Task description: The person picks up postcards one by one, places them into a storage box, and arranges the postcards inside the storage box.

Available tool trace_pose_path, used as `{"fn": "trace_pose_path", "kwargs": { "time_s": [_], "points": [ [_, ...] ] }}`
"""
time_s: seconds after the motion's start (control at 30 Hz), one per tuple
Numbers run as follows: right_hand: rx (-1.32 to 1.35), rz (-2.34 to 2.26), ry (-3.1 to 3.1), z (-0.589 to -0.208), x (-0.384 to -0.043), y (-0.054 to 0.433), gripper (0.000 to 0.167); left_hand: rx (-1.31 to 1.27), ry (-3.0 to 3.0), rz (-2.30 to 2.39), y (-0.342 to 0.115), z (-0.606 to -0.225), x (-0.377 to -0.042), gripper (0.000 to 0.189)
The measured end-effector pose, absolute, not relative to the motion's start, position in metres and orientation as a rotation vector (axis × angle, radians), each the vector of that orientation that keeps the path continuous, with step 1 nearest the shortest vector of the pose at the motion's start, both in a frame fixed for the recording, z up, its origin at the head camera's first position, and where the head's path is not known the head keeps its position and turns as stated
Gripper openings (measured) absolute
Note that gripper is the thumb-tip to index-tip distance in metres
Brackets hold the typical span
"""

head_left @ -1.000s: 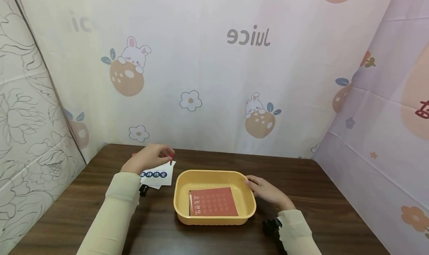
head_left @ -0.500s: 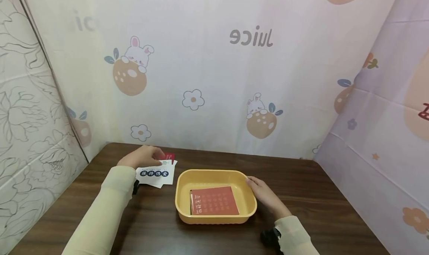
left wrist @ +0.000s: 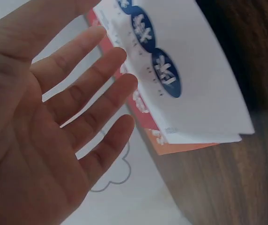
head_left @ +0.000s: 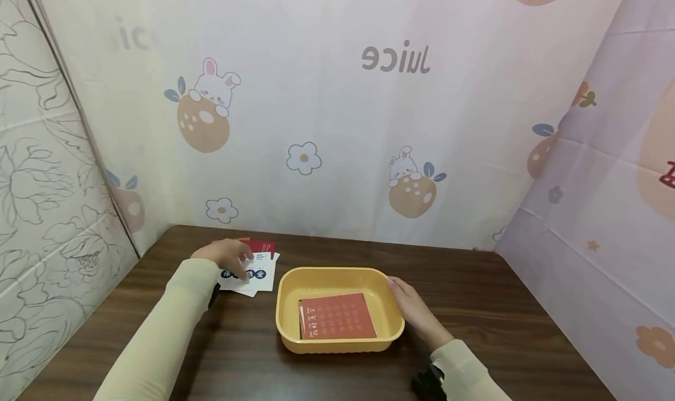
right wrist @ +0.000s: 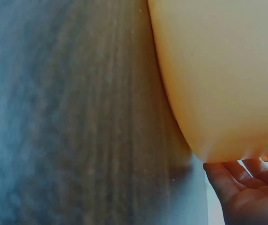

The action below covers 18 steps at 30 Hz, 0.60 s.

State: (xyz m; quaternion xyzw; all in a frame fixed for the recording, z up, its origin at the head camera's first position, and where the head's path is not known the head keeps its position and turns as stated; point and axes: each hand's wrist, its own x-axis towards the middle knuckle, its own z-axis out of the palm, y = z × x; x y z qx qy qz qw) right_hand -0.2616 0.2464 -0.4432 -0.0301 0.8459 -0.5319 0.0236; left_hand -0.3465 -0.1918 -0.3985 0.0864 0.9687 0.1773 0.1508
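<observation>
Table (head_left: 337, 380): dark brown, wood-grained, grain running side to side, soft sheen on near part, far edge straight. Yellow tub (head_left: 334, 347) standing upright about mid-table, rectangular with rounded corners, long side toward viewer. Left of tub, near but apart: white cards (head_left: 267, 281) lying flat, overlapping askew, top one printed with row of dark blue circles. Red card (head_left: 263, 247) and orange card (left wrist: 183, 148) partly under white ones, edges showing.
</observation>
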Motion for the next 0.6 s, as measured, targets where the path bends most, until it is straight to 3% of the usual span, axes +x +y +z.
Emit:
{"fn": "trace_pose_path", "kwargs": {
  "time_s": [0.6],
  "points": [
    [-0.1,-1.617,2.674,-0.4421,-0.2588,0.2452,0.049,0.212,2.813,0.442,-0.1891,-0.4047,-0.3465,0.064]
  ]
}}
